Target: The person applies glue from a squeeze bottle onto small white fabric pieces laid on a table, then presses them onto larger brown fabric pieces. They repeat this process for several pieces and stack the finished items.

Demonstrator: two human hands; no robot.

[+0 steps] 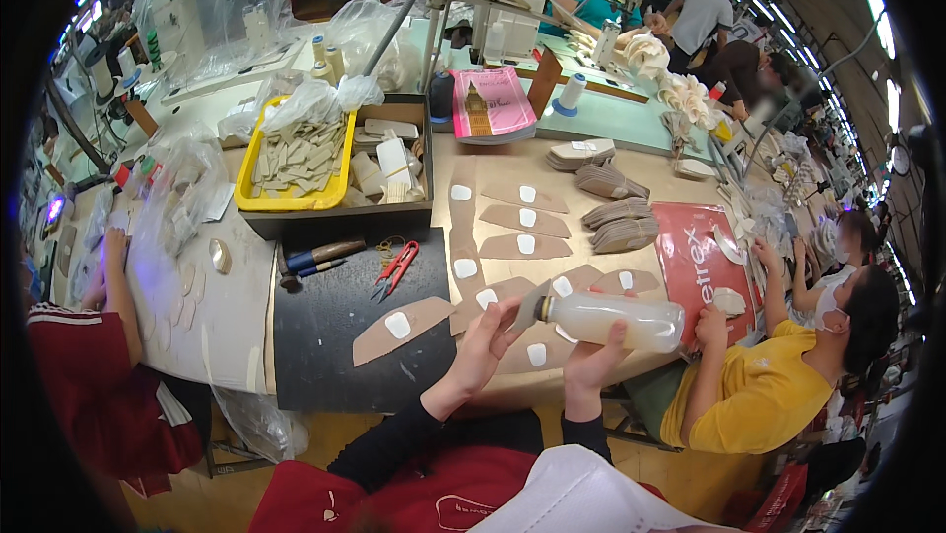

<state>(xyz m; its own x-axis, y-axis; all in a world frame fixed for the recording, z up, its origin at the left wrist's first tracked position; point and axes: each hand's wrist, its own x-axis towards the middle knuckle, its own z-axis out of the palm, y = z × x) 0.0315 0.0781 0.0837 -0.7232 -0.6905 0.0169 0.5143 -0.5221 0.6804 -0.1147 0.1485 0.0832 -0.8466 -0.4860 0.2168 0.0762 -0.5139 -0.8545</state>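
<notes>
My right hand point(597, 360) is wrapped round a clear squeeze bottle point(631, 322) of cloudy whitish liquid, tipped on its side with its dark cap to the left. My left hand point(481, 348) pinches a small tan cut piece point(530, 307) right at the bottle's cap; whether they touch I cannot tell. Below and around both hands lie flat tan pieces with white patches, among them a curved piece point(419, 325) on the left. Three similar pieces, one being a middle piece point(547, 222), are laid in a column behind, beside a long strip point(463, 228).
Stacks of tan pieces point(623, 228) stand right of the column, next to a red sheet point(690, 262). Red snips point(397, 267) and a hammer point(320, 257) rest on a black mat point(345, 336). Behind is a yellow tray point(342, 178). A co-worker in yellow point(764, 390) sits close on the right.
</notes>
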